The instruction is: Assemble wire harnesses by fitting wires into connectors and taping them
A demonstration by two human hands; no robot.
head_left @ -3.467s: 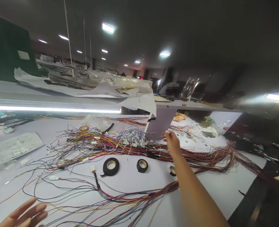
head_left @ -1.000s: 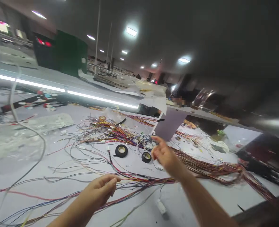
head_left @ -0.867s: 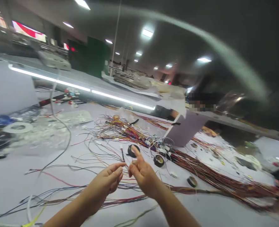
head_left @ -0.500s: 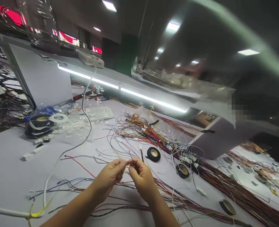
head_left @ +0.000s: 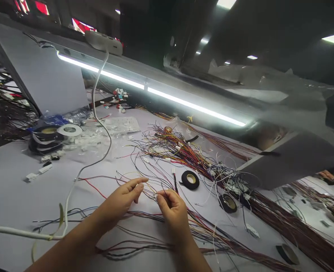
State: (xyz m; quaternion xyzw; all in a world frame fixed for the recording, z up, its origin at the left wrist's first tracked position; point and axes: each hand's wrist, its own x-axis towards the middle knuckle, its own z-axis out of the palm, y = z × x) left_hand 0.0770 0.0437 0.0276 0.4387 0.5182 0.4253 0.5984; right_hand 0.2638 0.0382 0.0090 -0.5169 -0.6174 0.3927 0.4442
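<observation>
My left hand (head_left: 124,198) hovers over the white table with its index finger stretched out and its thumb apart from it; I see nothing held in it. Just to its right, my right hand (head_left: 172,209) pinches a thin wire (head_left: 153,192) between thumb and fingertips, its end small and pale. Long loose wires (head_left: 144,214) in red, blue and black run under both hands. Beyond them a short black cable with a white connector (head_left: 173,172) lies beside a roll of black tape (head_left: 190,180).
A tangled wire bundle (head_left: 184,151) spreads behind my hands, joining a thick brown bundle (head_left: 291,215) at right. More tape rolls (head_left: 228,203) lie there. A white power cable (head_left: 110,141) crosses the left side, near plastic bags (head_left: 121,124) and tape reels (head_left: 69,130). A lit shelf (head_left: 167,85) hangs above.
My hands were together at the fingertips; now they are apart, the left moved left with its fingers opened. My right hand stays pinched. The camera view has shifted a little.
</observation>
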